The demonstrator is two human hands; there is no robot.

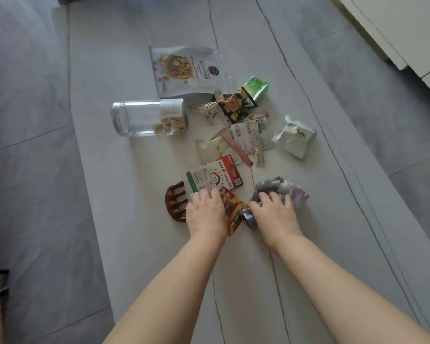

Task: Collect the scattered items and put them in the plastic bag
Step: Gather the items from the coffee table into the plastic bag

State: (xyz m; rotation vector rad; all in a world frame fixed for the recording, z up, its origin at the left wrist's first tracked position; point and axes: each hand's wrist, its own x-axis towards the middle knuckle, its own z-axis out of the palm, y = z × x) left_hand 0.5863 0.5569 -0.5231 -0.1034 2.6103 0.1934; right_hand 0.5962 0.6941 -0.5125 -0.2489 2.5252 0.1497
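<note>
On the pale marble-look tabletop (139, 219), your right hand (274, 214) grips a crumpled grey-purple plastic bag (287, 189), fingers curled into its folds. At nine o'clock from it, your left hand (205, 211) presses down on a red-and-white printed card (215, 178) and an orange snack wrapper (233, 211), fingers bent over both; whether it pinches them, you cannot tell. A brown wooden claw-shaped piece (175, 202) lies just beside that hand at nine o'clock. Toward twelve o'clock the litter spreads: a clear jar (144, 119) on its side holding a few pale chunks, a white snack pouch (186, 70), a black-and-green packet (243, 100), barcode labels (250, 136) and, at two o'clock, a crumpled white-green wrapper (294, 137).
</note>
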